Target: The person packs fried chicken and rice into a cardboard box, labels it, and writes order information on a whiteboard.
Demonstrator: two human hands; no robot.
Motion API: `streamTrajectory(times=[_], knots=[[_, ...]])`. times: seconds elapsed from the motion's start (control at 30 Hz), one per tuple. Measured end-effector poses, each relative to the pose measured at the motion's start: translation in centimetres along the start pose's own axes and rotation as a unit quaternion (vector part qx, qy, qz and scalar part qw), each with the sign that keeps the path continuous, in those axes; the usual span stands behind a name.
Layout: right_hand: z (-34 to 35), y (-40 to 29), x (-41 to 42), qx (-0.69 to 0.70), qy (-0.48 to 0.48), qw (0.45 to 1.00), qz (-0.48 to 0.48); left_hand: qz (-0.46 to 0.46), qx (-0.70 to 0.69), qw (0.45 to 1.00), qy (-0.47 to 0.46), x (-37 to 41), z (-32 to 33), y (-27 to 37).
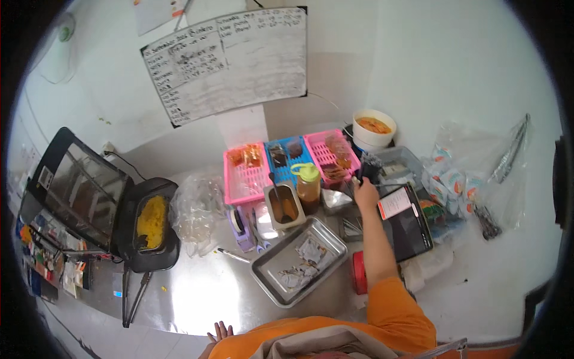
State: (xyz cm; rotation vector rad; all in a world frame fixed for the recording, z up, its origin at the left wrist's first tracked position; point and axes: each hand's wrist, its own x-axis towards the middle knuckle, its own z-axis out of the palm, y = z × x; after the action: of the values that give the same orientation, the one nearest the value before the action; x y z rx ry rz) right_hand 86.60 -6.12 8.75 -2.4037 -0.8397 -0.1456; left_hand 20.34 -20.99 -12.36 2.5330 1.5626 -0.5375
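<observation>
My right hand (367, 195) reaches out at the far side of the table, against a dark holder (370, 169) with a grey, bristly-looking top. Its fingers are partly hidden, so a grip is uncertain. Under that forearm lies a tablet (406, 226) with a lit panel on its screen. My left hand (221, 331) rests low at the table's front edge, fingers apart and holding nothing. Between the two hands sits a steel tray (269, 269) with crumpled, stained wrappers or scraps (309, 256). Behind it stand a steel pan of brown sauce (287, 204) and a squeeze bottle with a yellow-green cap (308, 188).
Pink baskets (245, 179) and a blue basket (289, 155) hold small packets. A white tub (373, 134) contains orange food. On the left, a lidded black warmer (154, 184) holds yellow food (152, 222). Tongs (136, 298), a tape dispenser (240, 229) and a pen (233, 256) lie around.
</observation>
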Motion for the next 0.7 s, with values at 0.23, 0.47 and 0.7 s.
streamTrajectory(times=[0.23, 0.47, 0.7], knots=[[2.4, 0.9, 2.5, -0.038, -0.03, 0.999, -0.011, -0.031, -0.165, 0.979, -0.119, 3.4, -7.4, 1.2], [1.0, 0.5, 1.7, -0.039, 0.029, 0.999, -0.014, 0.119, -0.333, 0.93, 0.097, 2.5, -23.6, 3.8], [-2.5, 0.9, 1.9, -0.007, 0.099, 0.982, -0.158, 0.23, -0.401, 0.861, 0.211, 3.9, -26.9, 3.3]])
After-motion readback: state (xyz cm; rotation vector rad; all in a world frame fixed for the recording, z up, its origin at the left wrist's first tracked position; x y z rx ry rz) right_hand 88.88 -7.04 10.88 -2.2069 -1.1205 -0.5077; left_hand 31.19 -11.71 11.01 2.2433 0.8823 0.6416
